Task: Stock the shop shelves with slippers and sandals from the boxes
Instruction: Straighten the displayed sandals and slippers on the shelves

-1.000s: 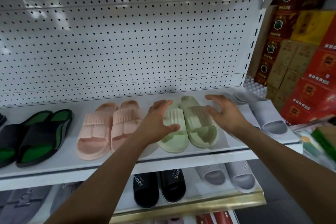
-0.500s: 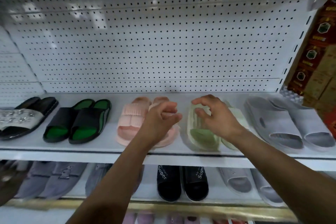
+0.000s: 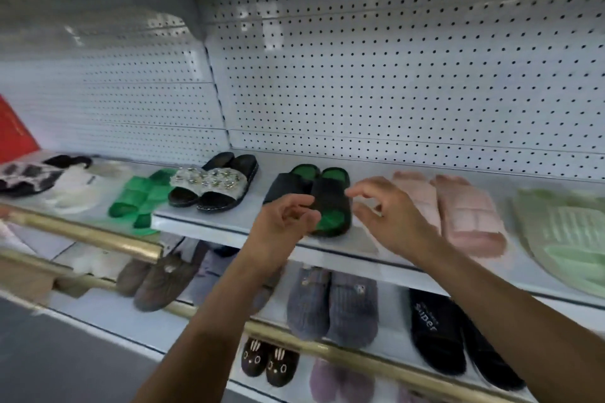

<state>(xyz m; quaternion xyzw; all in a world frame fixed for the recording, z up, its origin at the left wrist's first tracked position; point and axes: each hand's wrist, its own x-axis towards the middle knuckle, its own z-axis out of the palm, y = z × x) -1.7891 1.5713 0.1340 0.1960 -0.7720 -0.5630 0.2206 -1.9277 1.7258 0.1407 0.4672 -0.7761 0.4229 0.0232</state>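
Top white metal shelf (image 3: 229,222) already carries a row of pairs: black slides with green insoles (image 3: 314,196), ribbed pink slides (image 3: 458,209), pale green slides (image 3: 566,239). Left hand (image 3: 281,226) and right hand (image 3: 393,216) hover before the black pair, each grip loosely curled, holding nothing. Supply boxes out of view, so remaining stock unknown; frame edges motion-blurred.

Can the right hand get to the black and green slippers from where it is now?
Probably yes. The right hand hovers empty, fingers loosely spread, just right of the black and green slippers on the top shelf. Nothing lies between them; the left hand is in front of the pair, not in the way.
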